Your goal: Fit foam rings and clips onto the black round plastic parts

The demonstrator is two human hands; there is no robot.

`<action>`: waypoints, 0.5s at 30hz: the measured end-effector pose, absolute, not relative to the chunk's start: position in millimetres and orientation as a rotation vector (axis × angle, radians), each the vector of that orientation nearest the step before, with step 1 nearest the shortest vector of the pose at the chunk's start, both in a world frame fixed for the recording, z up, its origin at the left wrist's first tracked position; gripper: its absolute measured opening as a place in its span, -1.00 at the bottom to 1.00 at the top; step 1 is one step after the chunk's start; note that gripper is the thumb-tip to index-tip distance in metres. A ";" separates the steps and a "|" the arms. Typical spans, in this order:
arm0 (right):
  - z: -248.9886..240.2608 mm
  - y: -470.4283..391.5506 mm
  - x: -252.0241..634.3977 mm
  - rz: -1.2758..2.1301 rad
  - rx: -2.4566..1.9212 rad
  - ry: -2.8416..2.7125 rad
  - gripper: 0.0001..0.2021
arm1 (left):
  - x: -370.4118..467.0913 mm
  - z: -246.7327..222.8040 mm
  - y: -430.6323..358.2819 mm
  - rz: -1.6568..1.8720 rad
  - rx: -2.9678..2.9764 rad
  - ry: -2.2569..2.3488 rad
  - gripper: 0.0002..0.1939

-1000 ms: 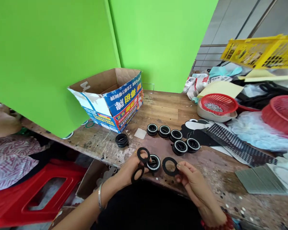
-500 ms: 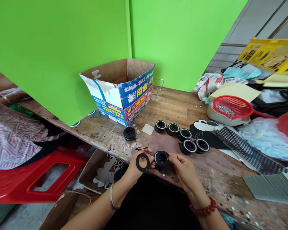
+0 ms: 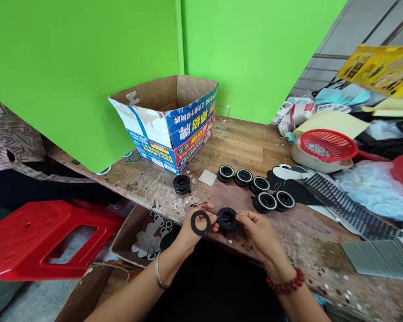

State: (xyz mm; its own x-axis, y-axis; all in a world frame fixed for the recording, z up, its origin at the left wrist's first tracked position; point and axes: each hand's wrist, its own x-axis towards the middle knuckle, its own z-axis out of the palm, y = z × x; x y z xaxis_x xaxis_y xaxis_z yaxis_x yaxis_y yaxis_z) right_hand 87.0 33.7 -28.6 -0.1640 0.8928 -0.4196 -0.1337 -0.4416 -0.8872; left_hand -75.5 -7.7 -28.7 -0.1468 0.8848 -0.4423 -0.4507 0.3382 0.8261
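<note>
Between my two hands, over the table's front edge, is a black round ring-shaped part [image 3: 233,213] with a flat black ring on its top face. The fingers of my left hand [image 3: 189,231] grip its left side. A loose flat black ring [image 3: 201,232] lies against the back of that hand, and another thin black ring [image 3: 199,204] shows edge-on by its fingers. My right hand [image 3: 255,226] pinches the right edge of the ring on top. To the right stand several black round parts [image 3: 265,202] with whitish rings on top. A small black stack [image 3: 182,184] stands farther left.
A blue-and-white cardboard box [image 3: 151,134] stands behind on the wooden table [image 3: 245,143], near green panels. Cut pieces, a checked strip [image 3: 342,201] and a red basket [image 3: 329,143] are at right. A red stool [image 3: 36,237] and a carton of scraps [image 3: 127,237] are below left.
The black ring now lies over the round part's top face, where a whitish edge showed before. The patterned clothing of a person at left has moved farther back. The view has shifted slightly.
</note>
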 end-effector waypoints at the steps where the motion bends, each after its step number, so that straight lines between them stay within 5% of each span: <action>1: -29.1 34.0 86.9 1.701 -1.333 -0.935 -0.75 | -75.4 -29.5 -8.0 1.246 0.467 1.221 -0.50; 15: -33.2 33.6 87.5 1.367 -1.457 -1.351 -0.73 | -76.1 -29.7 -3.5 1.214 0.519 1.235 -0.41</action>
